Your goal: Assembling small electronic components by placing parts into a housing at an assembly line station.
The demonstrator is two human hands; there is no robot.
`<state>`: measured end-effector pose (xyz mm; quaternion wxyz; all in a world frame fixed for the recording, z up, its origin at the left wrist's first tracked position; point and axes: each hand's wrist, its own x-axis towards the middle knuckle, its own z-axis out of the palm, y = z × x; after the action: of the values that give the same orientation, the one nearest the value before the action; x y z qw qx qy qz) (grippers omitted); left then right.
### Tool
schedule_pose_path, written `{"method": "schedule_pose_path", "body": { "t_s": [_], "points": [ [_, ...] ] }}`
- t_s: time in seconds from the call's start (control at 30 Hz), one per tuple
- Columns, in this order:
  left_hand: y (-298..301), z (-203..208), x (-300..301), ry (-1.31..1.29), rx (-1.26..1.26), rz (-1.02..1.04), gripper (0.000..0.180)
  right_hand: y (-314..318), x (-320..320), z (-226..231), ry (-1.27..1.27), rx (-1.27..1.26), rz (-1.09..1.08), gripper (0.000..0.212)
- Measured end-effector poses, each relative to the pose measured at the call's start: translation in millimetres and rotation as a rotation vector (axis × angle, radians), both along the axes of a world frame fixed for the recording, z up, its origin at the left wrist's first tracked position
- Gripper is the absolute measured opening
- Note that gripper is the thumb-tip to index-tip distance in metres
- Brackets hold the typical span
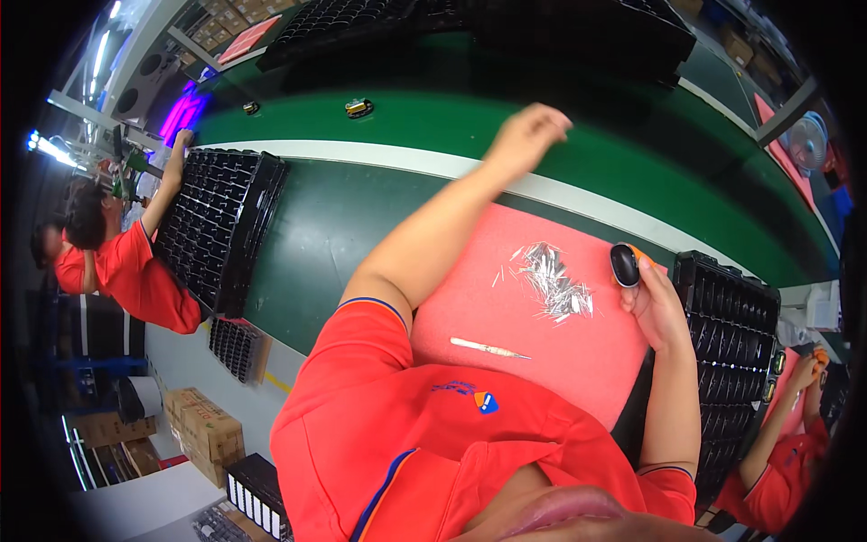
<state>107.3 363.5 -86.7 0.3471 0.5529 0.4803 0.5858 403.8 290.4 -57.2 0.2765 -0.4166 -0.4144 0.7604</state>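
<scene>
My right hand (pixel 658 312) is closed around a rounded black-and-orange device (pixel 624 266), mouse-like in shape, at the right side of a pink foam mat (pixel 578 366). My left arm reaches across the mat, and my left hand (pixel 526 138) is over the green conveyor belt (pixel 424 117). Its fingers are curled together; whether anything is between them is hidden. A loose pile of thin silvery slivers (pixel 553 282) lies on the mat. Nearer to me rests a slim pale-handled tool (pixel 488 348) with a pointed metal tip.
Black compartment trays stand on the left (pixel 217 217) and right (pixel 730 334), with more trays (pixel 361 32) beyond the belt. Two small black-and-yellow parts (pixel 358 108) sit on the belt. Co-workers in red shirts are at the left (pixel 135 271) and right (pixel 786 470). Cardboard boxes (pixel 203 429) stand lower left.
</scene>
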Motion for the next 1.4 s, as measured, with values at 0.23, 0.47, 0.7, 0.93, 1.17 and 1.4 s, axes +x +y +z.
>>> {"method": "schedule_pose_path", "body": {
  "t_s": [0.23,0.47,0.7,0.93,1.17,1.4],
  "points": [
    [-19,-23,-196,1.206,0.211,1.093,0.039,9,-2,2,-0.002,0.013,0.041,0.037],
    [0,-46,-224,1.229,-0.444,1.056,0.032,40,12,-25,-0.011,0.058,0.009,0.035],
    [-2,-50,-221,1.138,-0.618,1.057,0.038,56,19,-30,-0.141,0.105,-0.041,0.043],
    [37,-12,-108,-0.453,-0.099,0.35,0.039,54,20,-22,-0.162,0.16,-0.126,0.043],
    [-20,19,89,-1.074,-0.532,-0.463,0.033,49,15,-19,-0.306,0.371,-0.148,0.037],
    [-31,-3,121,-0.606,-0.314,-0.267,0.036,54,18,-32,-0.354,0.634,-0.222,0.039]
  ]
}}
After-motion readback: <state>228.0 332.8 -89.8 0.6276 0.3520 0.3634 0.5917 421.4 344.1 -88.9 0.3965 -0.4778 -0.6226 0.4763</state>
